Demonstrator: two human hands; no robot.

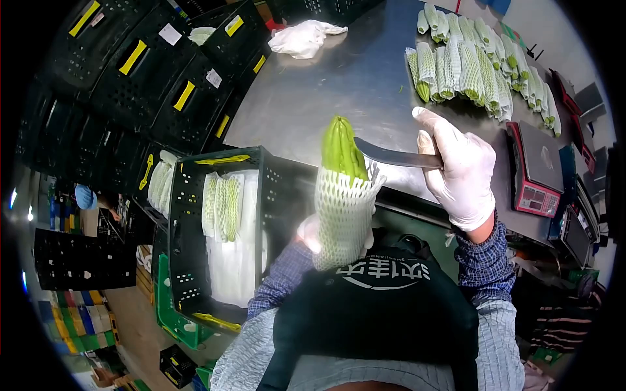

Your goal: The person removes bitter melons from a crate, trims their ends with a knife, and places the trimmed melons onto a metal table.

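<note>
A light green, ridged bitter melon [342, 151] stands upright in front of me, its top bare and its lower part inside a white foam net sleeve [344, 221]. My left hand [308, 233], gloved, is closed around the sleeve from behind; most of its fingers are hidden. In my gloved right hand [462, 171] is the handle of a knife [394, 155] with a dark curved blade. The blade's tip points left and overlaps the upper edge of the melon, just above the net's rim. The right thumb sticks up, while the other fingers wrap the handle.
Many sleeved bitter melons [466, 72] lie in rows on the steel table [287, 107]. A black crate [261, 195] at left holds a few sleeved melons [223, 205] on white lining. Stacked crates [124, 65], a white cloth [305, 38] and a red scale [535, 195] stand around.
</note>
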